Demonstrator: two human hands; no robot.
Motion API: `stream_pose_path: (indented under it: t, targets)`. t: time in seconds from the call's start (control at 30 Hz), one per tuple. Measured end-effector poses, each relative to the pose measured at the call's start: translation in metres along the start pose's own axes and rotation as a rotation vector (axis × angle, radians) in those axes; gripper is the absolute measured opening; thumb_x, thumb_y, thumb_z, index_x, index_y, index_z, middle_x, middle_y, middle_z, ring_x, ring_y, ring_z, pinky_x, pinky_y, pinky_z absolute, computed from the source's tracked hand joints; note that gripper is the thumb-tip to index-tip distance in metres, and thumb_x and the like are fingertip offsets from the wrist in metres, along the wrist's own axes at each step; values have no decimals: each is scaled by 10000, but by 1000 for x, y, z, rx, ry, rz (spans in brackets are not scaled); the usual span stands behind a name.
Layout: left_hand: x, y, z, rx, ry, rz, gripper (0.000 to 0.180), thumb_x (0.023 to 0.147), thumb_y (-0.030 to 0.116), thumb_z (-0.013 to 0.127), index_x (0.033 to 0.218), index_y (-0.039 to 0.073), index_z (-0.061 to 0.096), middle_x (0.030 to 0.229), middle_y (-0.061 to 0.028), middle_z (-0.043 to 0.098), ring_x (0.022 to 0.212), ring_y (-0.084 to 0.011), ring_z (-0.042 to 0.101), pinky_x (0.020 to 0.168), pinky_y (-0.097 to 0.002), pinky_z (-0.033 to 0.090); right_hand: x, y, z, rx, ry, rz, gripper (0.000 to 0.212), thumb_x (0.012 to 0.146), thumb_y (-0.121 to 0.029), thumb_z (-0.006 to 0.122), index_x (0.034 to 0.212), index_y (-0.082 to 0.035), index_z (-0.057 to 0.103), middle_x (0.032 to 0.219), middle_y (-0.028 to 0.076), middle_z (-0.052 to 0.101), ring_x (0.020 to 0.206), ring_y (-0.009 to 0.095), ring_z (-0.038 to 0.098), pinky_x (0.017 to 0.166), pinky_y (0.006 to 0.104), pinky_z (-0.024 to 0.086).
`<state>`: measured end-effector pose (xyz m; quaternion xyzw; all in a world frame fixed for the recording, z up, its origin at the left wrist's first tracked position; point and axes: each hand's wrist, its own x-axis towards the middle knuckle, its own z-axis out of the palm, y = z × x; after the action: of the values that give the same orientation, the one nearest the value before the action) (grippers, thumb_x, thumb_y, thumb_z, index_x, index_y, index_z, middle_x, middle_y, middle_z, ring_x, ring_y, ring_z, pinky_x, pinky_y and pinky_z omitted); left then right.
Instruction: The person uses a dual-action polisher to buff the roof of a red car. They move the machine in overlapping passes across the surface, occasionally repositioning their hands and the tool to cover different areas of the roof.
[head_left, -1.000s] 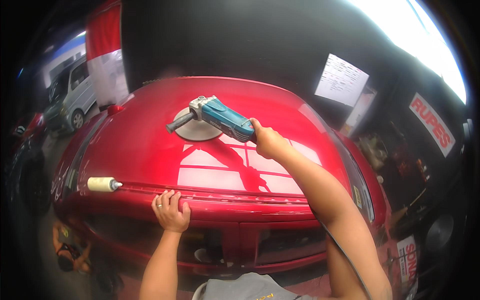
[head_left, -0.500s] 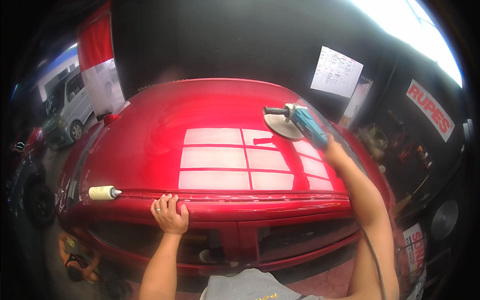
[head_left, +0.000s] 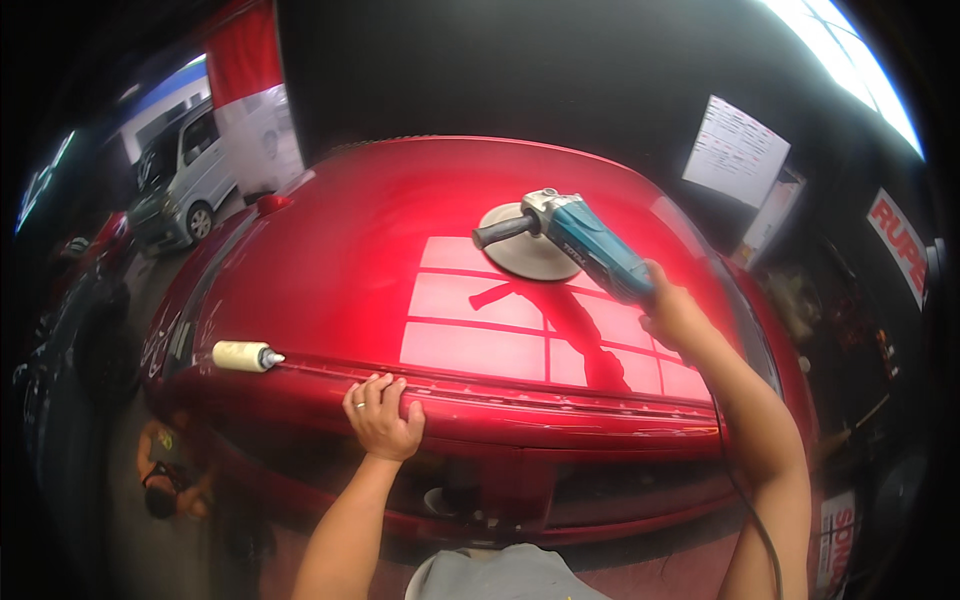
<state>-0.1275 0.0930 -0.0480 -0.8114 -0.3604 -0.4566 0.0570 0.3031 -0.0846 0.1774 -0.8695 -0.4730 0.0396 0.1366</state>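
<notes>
Moved: polisher [head_left: 575, 238] has swung back toward the middle of the red car hood [head_left: 330, 260] from the far right side where it sat half a second ago; the left hand has kept its place.
Right hand: right hand [head_left: 672, 312] has its grip clenched around the rear of the blue polisher body, arm stretched out, cord trailing down beside the forearm.
Polisher: round pad lies flat on the upper centre of the hood, black side handle pointing left.
Left hand: left hand [head_left: 382, 415] grasps nothing; fingers curl over the hood's front edge, bracing.
Bottle: pale bottle [head_left: 245, 356] lies on its side at the front-left edge, well apart from the pad.
Progress: paint already mirrors the window panes across the middle, so much looks worked; how much remains cannot be told.
</notes>
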Motion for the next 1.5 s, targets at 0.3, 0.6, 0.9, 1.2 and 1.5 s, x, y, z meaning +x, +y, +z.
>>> stream_pose_path:
  t: [0.3, 0.6, 0.9, 1.2, 1.5]
  targets:
    - [0, 1, -1, -39, 33, -9, 415, 886, 398, 729, 1165, 96, 785, 1235, -118, 695, 1247, -365, 637, 1174, -577, 406, 33, -139, 50, -77, 6, -450, 836, 943, -17, 710, 1697, -149, 374, 1068, 291, 784, 1019, 496, 769, 853, 593, 594]
    - [3, 3, -2, -47, 20, -19, 422, 883, 415, 740, 1158, 99, 790, 1234, -117, 705, 1239, -355, 638, 1174, -573, 412, 8, -123, 55, -77, 41, -505, 793, 985, -54, 707, 1696, -171, 378, 1020, 309, 780, 954, 513, 774, 809, 611, 585]
    - [1, 3, -1, -46, 48, -17, 405, 909, 402, 719, 1164, 92, 775, 1241, -120, 689, 1248, -360, 632, 1178, -583, 401, -92, 50, 6, 24, 64, 67, 976, 859, 53, 725, 1720, -190, 334, 1051, 332, 777, 1056, 529, 772, 934, 591, 607]
    - [1, 3, 1, -40, 31, -20, 416, 929, 427, 705, 1164, 91, 771, 1237, -122, 690, 1246, -361, 630, 1181, -585, 395, -141, 125, -23, -12, 130, 313, 985, 858, 42, 736, 1724, -179, 320, 1105, 358, 767, 1127, 515, 763, 968, 558, 595]
    - [1, 2, -1, -29, 28, -10, 401, 914, 400, 709, 1163, 92, 770, 1248, -126, 692, 1252, -369, 631, 1186, -588, 393, -29, -6, 6, -32, 16, -115, 962, 854, 49, 722, 1711, -173, 346, 1117, 334, 767, 1092, 523, 757, 899, 575, 596]
